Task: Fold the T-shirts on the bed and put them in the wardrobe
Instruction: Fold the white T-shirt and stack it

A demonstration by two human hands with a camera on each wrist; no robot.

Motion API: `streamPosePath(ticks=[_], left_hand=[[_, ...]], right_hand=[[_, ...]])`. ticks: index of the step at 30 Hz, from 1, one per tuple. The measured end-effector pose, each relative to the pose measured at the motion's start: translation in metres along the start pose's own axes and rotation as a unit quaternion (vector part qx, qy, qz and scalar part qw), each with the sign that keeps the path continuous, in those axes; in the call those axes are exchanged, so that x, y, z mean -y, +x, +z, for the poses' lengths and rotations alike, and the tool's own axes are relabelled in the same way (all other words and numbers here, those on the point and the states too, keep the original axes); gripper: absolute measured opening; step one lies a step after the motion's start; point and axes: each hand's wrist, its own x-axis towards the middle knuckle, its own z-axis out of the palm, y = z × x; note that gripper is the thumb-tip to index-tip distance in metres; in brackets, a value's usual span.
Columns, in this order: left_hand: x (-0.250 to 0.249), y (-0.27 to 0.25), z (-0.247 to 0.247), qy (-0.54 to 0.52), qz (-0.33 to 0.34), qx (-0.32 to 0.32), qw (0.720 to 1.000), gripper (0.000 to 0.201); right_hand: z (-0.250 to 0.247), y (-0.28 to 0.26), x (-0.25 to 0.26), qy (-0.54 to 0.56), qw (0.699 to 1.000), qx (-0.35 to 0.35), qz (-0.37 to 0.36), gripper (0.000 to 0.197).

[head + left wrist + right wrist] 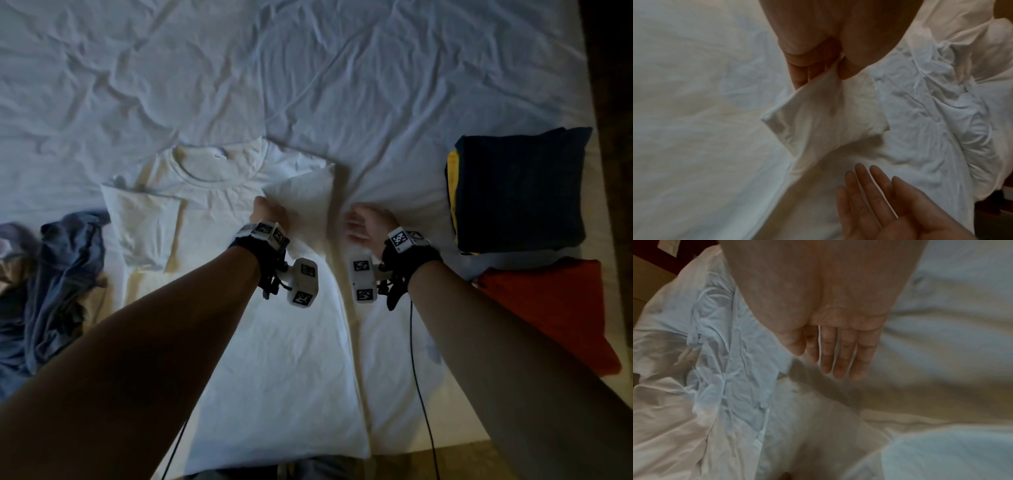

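Observation:
A white T-shirt (246,308) lies flat on the bed, collar at the far side, its left sleeve folded inward. My left hand (270,210) pinches the right sleeve (305,195) and lifts it off the shirt; the left wrist view shows thumb and fingers (809,71) closed on that sleeve's (818,116) edge. My right hand (366,219) hovers just right of the sleeve with straight fingers (840,356), palm down over the sheet, holding nothing.
A folded stack with a dark navy shirt (517,188) over a yellow one sits at the right, a red shirt (555,308) in front of it. Crumpled blue-grey clothes (58,281) lie at the left. The wrinkled white bedsheet (308,68) stretches beyond.

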Motion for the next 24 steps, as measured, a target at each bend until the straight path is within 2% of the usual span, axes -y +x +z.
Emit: streamPosePath(ticks=[3, 5, 7, 10, 13, 14, 15, 17, 20, 22, 24], left_hand=[[-0.001, 0.005, -0.003, 0.015, -0.001, -0.064, 0.998, 0.046], [-0.006, 0.007, -0.005, 0.028, 0.036, -0.115, 0.992, 0.045], [-0.015, 0.012, -0.004, 0.024, 0.102, -0.104, 0.989, 0.036], [-0.032, 0.019, 0.003, 0.073, 0.226, -0.029, 0.971, 0.031], [-0.052, 0.021, 0.014, 0.217, 0.325, 0.088, 0.916, 0.042], [-0.058, 0.024, 0.018, 0.268, 0.348, 0.120, 0.890, 0.044], [-0.063, 0.027, 0.021, 0.319, 0.363, 0.140, 0.864, 0.043], [-0.069, 0.033, 0.025, 0.396, 0.380, 0.142, 0.824, 0.037], [-0.075, 0.037, 0.030, 0.462, 0.399, 0.092, 0.786, 0.031], [-0.076, 0.037, 0.033, 0.439, 0.391, 0.062, 0.807, 0.034], [-0.077, 0.034, 0.031, 0.376, 0.367, 0.046, 0.849, 0.032]], right_hand=[[0.004, 0.006, -0.004, -0.033, 0.999, -0.001, 0.004, 0.015], [0.006, 0.007, -0.006, -0.059, 0.998, -0.002, 0.005, 0.016], [0.008, 0.009, -0.007, -0.077, 0.997, 0.006, 0.011, 0.019], [0.012, 0.010, -0.007, -0.132, 0.988, 0.061, 0.046, 0.018], [0.015, 0.015, -0.011, -0.210, 0.973, 0.077, 0.051, 0.010], [0.015, 0.019, -0.014, -0.236, 0.968, 0.076, 0.046, 0.012], [0.016, 0.023, -0.018, -0.259, 0.962, 0.075, 0.038, 0.023], [0.016, 0.029, -0.023, -0.280, 0.957, 0.069, 0.029, 0.034], [0.019, 0.025, -0.022, -0.302, 0.952, 0.057, 0.006, 0.025], [0.022, 0.019, -0.021, -0.304, 0.950, 0.063, -0.011, 0.024], [0.027, 0.013, -0.020, -0.288, 0.955, 0.066, -0.009, 0.025]])
